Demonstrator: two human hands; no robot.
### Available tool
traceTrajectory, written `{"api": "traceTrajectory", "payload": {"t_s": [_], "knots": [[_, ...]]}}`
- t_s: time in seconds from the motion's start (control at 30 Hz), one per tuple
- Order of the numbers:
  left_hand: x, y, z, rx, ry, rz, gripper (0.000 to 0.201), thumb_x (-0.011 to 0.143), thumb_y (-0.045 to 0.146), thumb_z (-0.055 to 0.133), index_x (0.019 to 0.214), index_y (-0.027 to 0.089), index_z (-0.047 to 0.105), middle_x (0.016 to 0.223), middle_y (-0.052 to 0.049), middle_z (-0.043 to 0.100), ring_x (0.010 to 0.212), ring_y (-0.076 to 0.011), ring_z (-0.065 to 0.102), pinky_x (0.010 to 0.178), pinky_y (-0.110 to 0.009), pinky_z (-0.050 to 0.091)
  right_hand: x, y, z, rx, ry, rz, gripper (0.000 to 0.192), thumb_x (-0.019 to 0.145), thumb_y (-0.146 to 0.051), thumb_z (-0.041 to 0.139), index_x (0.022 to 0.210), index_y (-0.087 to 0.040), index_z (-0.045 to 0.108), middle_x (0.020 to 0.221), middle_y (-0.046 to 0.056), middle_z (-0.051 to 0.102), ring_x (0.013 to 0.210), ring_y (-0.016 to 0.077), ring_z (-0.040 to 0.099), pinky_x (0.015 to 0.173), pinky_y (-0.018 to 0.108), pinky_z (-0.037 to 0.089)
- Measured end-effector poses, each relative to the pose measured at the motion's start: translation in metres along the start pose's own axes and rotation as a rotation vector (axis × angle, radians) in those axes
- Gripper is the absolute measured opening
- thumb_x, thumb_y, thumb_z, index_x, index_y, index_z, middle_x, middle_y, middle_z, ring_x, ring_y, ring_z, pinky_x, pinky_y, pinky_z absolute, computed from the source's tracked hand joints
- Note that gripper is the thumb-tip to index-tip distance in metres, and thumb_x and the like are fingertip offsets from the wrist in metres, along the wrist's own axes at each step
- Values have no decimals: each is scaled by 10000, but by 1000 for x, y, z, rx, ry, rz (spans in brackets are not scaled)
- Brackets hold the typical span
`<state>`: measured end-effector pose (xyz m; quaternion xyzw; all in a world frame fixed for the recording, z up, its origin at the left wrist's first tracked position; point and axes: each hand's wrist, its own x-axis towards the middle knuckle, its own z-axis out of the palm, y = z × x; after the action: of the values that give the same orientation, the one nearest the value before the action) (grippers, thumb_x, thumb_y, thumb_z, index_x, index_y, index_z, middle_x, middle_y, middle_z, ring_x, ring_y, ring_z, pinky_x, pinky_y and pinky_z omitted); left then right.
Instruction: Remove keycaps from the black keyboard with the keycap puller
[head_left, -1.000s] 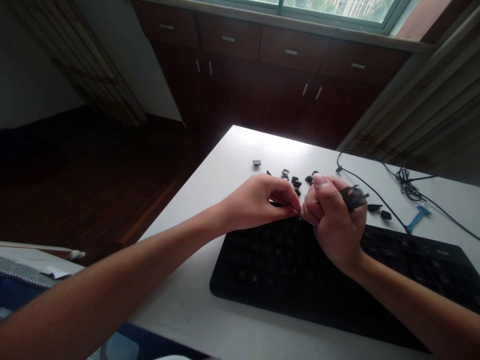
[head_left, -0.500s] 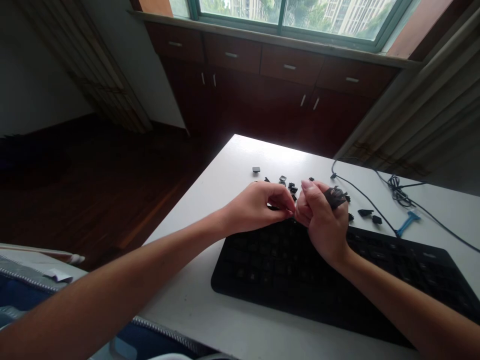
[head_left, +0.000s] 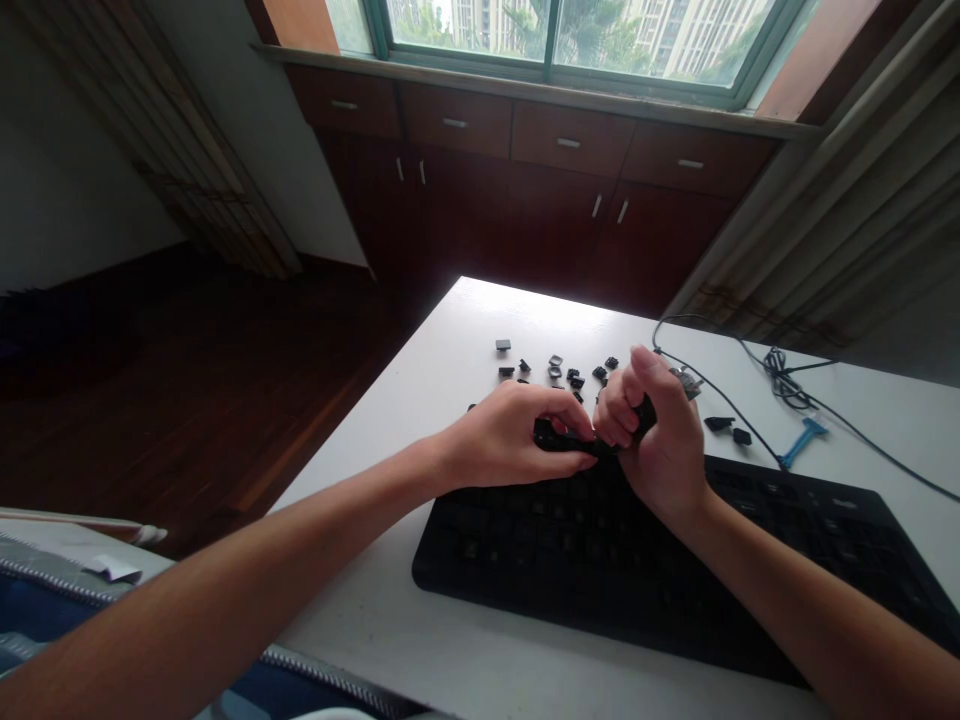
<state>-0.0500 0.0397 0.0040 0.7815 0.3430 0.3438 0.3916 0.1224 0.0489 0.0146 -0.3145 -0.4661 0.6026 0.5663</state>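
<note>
Pinching a small black keycap (head_left: 559, 437) between them, the left hand (head_left: 501, 437) and right hand (head_left: 660, 440) meet over the far edge of the black keyboard (head_left: 570, 560) on the white worktop (head_left: 465, 640), both grips narrow; loose keycaps (head_left: 555, 370) lie beyond.

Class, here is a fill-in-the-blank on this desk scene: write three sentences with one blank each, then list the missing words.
1. Both hands meet over the far edge of a black ____.
2. The loose keycaps lie on the white ____, beyond the left hand.
3. The small tool lying right of the right hand, beside the cable, is ____ in colour.

Missing words: keyboard; table; blue
</note>
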Motion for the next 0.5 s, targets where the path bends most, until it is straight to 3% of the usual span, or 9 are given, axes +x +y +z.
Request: {"api": "traceTrajectory", "payload": {"t_s": [0.13, 0.3, 0.5], "knots": [[2, -2, 2, 15, 29, -24, 138, 835, 248, 795, 953, 184, 761, 931, -4, 785, 866, -143, 730, 836, -248, 568, 2, -1, -3, -12, -7, -18, 530, 926, -510, 642, 534, -205, 455, 523, -40, 422, 439, 93, 438, 458, 272, 386], [3, -2, 5, -10, 41, -78, 89, 837, 221, 793, 909, 178, 764, 897, -4, 782, 843, -142, 733, 797, -239, 573, 7, -13, -4, -3, 22, -79, 359, 916, -415, 705, 668, -212, 543, 558, -63, 430, 416, 82, 401, 422, 261, 314], [4, -1, 6, -42, 53, -114, 73, 828, 195, 798, 890, 169, 769, 870, 2, 783, 832, -135, 740, 792, -228, 577, 12, -29, -3, 120, -127, 126, 587, 928, -476, 623, 478, -216, 350, 425, -53, 295, 373, 91, 340, 407, 276, 301]]}}
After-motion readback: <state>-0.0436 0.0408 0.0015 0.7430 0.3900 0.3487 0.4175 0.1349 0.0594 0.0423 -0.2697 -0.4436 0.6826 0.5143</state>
